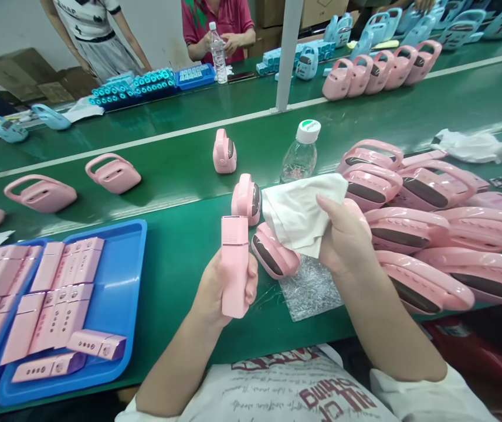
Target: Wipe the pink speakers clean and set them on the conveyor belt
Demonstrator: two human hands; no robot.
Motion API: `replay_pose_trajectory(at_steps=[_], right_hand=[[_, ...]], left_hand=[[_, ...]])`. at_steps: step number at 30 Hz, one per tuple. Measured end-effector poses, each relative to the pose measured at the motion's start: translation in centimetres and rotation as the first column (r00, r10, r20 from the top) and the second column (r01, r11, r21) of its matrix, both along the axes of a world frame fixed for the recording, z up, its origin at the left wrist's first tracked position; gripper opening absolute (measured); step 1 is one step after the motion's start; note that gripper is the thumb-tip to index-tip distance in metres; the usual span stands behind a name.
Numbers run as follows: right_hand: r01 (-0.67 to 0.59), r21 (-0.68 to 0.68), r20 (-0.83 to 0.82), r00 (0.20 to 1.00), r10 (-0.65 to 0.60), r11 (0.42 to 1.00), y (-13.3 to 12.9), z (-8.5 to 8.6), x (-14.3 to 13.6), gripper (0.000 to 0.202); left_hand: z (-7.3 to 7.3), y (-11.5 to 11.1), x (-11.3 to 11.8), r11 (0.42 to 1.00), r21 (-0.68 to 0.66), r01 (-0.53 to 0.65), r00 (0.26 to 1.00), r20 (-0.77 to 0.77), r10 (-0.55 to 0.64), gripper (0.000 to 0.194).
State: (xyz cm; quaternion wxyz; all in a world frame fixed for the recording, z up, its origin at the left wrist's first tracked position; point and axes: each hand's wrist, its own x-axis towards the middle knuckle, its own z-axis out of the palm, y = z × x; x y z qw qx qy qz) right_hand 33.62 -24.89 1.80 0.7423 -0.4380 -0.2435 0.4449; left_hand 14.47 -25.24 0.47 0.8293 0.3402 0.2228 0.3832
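My left hand (pixel 216 287) is wrapped round a pink microphone-like stick (pixel 234 266), held upright with its dotted end up. To its right, my right hand (pixel 348 237) grips a white cloth (pixel 306 208), which hangs away from the stick. Beneath the cloth lies a pink handled unit (pixel 272 252) with a dark panel, and another one (pixel 246 199) stands just behind the stick. A sheet of bubble wrap (pixel 310 287) lies partly under my right forearm.
A blue tray (pixel 121 293) of pink sticks is at the left. Pink handled units (pixel 422 281) are piled at the right. A clear bottle (pixel 299 155) stands behind the cloth. A metal post (pixel 287 64) rises beyond it, with two people across the table.
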Motion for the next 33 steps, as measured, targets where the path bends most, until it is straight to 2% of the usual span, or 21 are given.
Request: replay_pose_trajectory(at_steps=[4,6,9,13,15,18,23,25,26,27,29,31,33], right_hand=[[0.06,-0.002,0.01,0.998,-0.06,0.998,-0.5,-0.7,-1.1,0.031],[0.008,-0.018,0.036,0.999,-0.007,1.0,-0.7,-1.2,-1.7,0.033],[-0.173,-0.045,0.165,0.97,0.178,0.984,-1.1,-1.2,-2.6,0.039],[-0.396,-0.07,0.387,0.835,0.391,0.916,-1.7,0.1,-3.9,0.043],[-0.411,-0.095,0.491,0.773,0.402,0.907,-1.9,0.7,-4.4,0.043],[-0.402,-0.097,0.568,0.729,0.382,0.91,-1.8,0.8,-4.5,0.044],[-0.476,-0.065,0.597,0.686,0.417,0.877,-1.5,0.6,-2.7,0.052],[-0.437,-0.084,0.583,0.707,0.399,0.896,-1.5,0.8,-1.5,0.055],[-0.373,-0.091,0.602,0.718,0.349,0.923,-1.6,0.9,-0.9,0.056],[-0.273,-0.09,0.643,0.718,0.265,0.958,-1.6,1.0,-0.2,0.058],[-0.021,-0.066,0.748,0.661,0.064,0.998,-1.7,1.1,1.3,0.062],[0.174,-0.036,0.802,0.592,-0.075,0.984,-1.6,1.0,2.8,0.063],[0.237,-0.021,0.775,0.617,-0.134,0.971,-1.5,0.7,3.8,0.059]], left_hand=[[0.7,0.2,0.6,0.979,-0.186,-0.081,0.996,0.009,0.084,0.04],[0.9,0.2,0.8,0.972,-0.221,-0.079,0.996,0.016,0.084,0.042],[0.9,0.0,1.1,0.978,-0.185,-0.1,0.995,-0.026,0.096,0.045],[0.3,-0.5,1.3,0.984,-0.053,-0.173,0.969,-0.187,0.16,0.049],[0.0,-0.8,1.4,0.988,0.006,-0.157,0.955,-0.255,0.153,0.054],[0.0,-0.9,1.2,0.989,0.064,-0.134,0.944,-0.295,0.147,0.058],[1.0,-0.7,0.8,0.995,0.042,-0.085,0.979,-0.18,0.092,0.056],[1.4,-0.6,0.8,0.996,0.027,-0.086,0.988,-0.129,0.089,0.05],[1.6,-0.5,0.7,0.995,0.026,-0.1,0.988,-0.115,0.102,0.047],[1.7,-0.5,0.7,0.993,0.028,-0.114,0.988,-0.103,0.116,0.046],[1.7,-0.4,0.6,0.992,0.019,-0.127,0.988,-0.081,0.128,0.048],[1.6,-0.4,0.4,0.992,-0.002,-0.125,0.99,-0.066,0.124,0.05],[1.5,-0.3,0.4,0.991,-0.046,-0.126,0.991,-0.058,0.124,0.049]])
